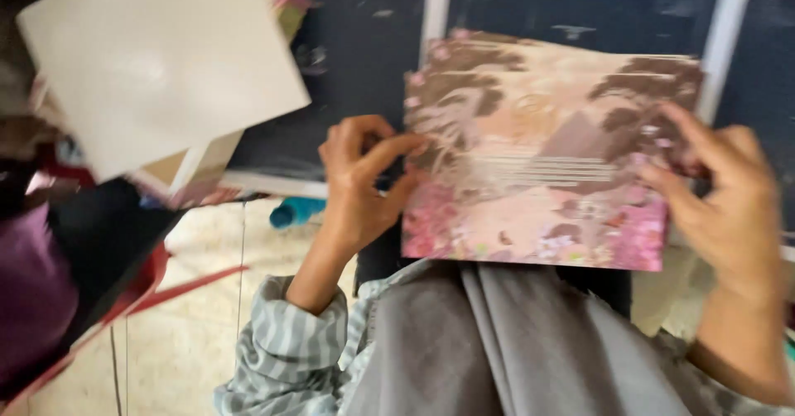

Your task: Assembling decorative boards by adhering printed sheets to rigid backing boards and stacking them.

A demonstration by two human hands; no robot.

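Grey cloth [497, 341] on lap; above it, flowered card [538, 151] pinched at both edges — left hand [360, 180], right hand [725, 197] — mid-handling; next needs steady grip.

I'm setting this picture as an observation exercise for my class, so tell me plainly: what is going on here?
A person seen from above holds a pink and brown printed card in both hands. The left hand pinches its left edge with the fingers, and the right hand grips its right edge. The card sits above the person's lap, over grey cloth. To the left, a stack of white boards lies near a red-edged box. The picture is blurred.
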